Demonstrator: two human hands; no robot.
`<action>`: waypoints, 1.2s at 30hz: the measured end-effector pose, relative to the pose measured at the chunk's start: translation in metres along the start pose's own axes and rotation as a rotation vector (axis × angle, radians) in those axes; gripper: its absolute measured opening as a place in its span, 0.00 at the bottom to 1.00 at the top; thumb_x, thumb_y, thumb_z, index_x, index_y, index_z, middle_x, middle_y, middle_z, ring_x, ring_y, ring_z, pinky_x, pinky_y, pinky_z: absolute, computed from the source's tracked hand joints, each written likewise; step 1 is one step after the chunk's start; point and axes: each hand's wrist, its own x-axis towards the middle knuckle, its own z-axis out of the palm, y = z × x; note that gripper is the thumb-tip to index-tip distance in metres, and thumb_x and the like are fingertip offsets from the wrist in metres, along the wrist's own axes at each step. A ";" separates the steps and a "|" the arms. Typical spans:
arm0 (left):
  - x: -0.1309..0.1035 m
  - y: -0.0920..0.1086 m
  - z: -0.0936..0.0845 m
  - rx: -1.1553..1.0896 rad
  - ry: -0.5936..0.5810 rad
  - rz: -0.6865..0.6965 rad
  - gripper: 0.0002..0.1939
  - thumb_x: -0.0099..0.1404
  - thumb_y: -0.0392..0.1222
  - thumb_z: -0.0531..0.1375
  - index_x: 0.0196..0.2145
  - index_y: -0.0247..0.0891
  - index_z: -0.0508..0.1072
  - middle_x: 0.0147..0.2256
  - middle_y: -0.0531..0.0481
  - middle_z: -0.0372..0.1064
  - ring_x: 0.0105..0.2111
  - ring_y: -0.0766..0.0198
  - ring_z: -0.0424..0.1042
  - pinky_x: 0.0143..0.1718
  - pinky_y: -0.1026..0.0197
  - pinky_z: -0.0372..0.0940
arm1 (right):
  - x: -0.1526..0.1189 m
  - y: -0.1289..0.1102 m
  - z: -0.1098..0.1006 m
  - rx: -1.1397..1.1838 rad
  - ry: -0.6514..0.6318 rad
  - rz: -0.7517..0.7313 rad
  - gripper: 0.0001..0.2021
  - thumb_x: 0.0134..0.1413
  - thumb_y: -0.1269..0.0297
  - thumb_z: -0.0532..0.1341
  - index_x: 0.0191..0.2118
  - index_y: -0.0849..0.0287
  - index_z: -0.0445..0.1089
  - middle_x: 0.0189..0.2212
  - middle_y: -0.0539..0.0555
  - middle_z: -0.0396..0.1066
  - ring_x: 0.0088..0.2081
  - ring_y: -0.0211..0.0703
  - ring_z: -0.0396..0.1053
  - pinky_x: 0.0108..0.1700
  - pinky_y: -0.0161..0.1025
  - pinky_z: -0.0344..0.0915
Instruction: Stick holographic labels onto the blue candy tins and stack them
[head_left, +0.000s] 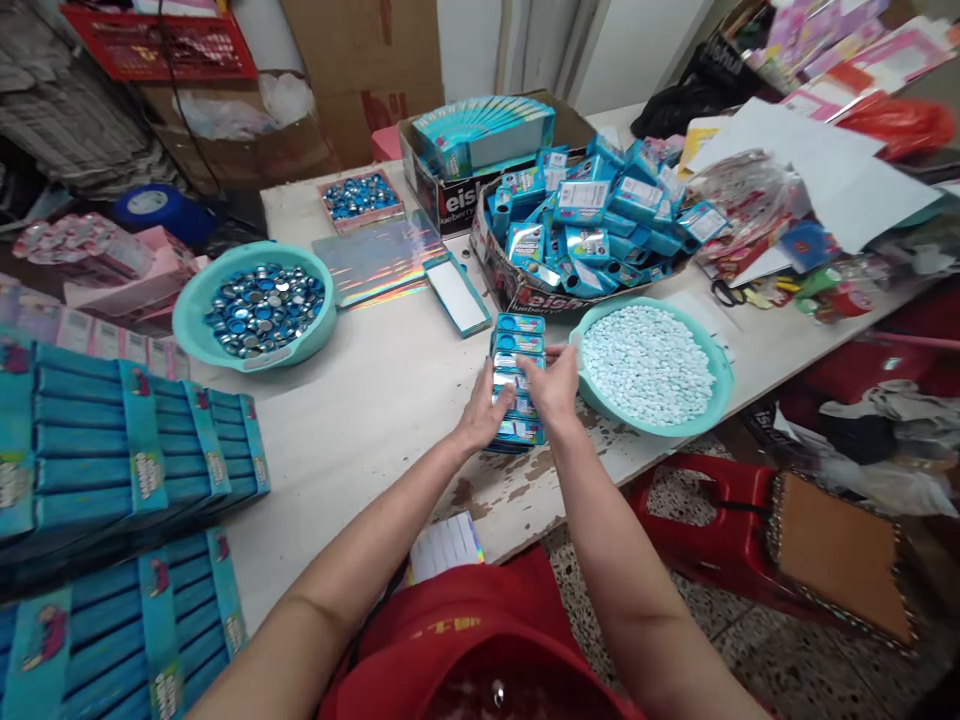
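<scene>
Near the table's front edge, a row of several small blue printed boxes [519, 430] sits between my hands. My left hand [481, 410] grips the row's left side, its thumb lying over the top faces. From the right, my right hand [553, 385] closes on the same boxes, with its thumb on top and its other fingers partly hidden behind the edge. Close beside my right hand stands a turquoise basin [720, 400] full of small pale candies [649, 360]. Behind the row, an open carton [487, 255] is heaped with loose blue boxes [585, 200].
A second turquoise basin [184, 320] at left holds blue and silver round caps [266, 310]. An open blue tray [457, 295] and a shiny sheet [375, 255] lie at mid-table. Blue packs [82, 430] are stacked at far left. A red stool [697, 570] stands at lower right.
</scene>
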 end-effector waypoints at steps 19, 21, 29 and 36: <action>-0.248 -0.115 -0.081 0.975 -0.195 -0.455 0.17 0.62 0.46 0.53 0.48 0.39 0.67 0.49 0.41 0.64 0.51 0.51 0.61 0.46 0.54 0.59 | -0.253 0.082 0.051 -0.381 -1.221 -0.555 0.13 0.52 0.72 0.60 0.45 0.61 0.68 0.43 0.59 0.65 0.47 0.48 0.61 0.50 0.43 0.61; -0.233 -0.123 -0.078 0.941 -0.234 -0.440 0.13 0.63 0.45 0.54 0.43 0.40 0.69 0.48 0.43 0.65 0.51 0.52 0.61 0.47 0.54 0.57 | -0.254 0.085 0.053 -0.484 -1.267 -0.558 0.14 0.51 0.70 0.62 0.45 0.60 0.69 0.43 0.58 0.64 0.47 0.48 0.61 0.50 0.43 0.61; -0.221 -0.139 -0.078 0.877 -0.313 -0.539 0.10 0.61 0.42 0.53 0.37 0.40 0.72 0.45 0.44 0.68 0.50 0.53 0.64 0.47 0.53 0.59 | -0.256 0.090 0.051 -0.545 -1.311 -0.589 0.13 0.52 0.69 0.61 0.45 0.60 0.69 0.43 0.57 0.65 0.48 0.47 0.60 0.50 0.40 0.59; -0.218 -0.137 -0.081 0.793 -0.347 -0.559 0.14 0.62 0.42 0.51 0.45 0.41 0.67 0.42 0.46 0.72 0.44 0.57 0.70 0.42 0.58 0.61 | -0.256 0.090 0.050 -0.535 -1.301 -0.607 0.13 0.52 0.69 0.61 0.46 0.60 0.69 0.45 0.58 0.65 0.48 0.47 0.60 0.50 0.42 0.60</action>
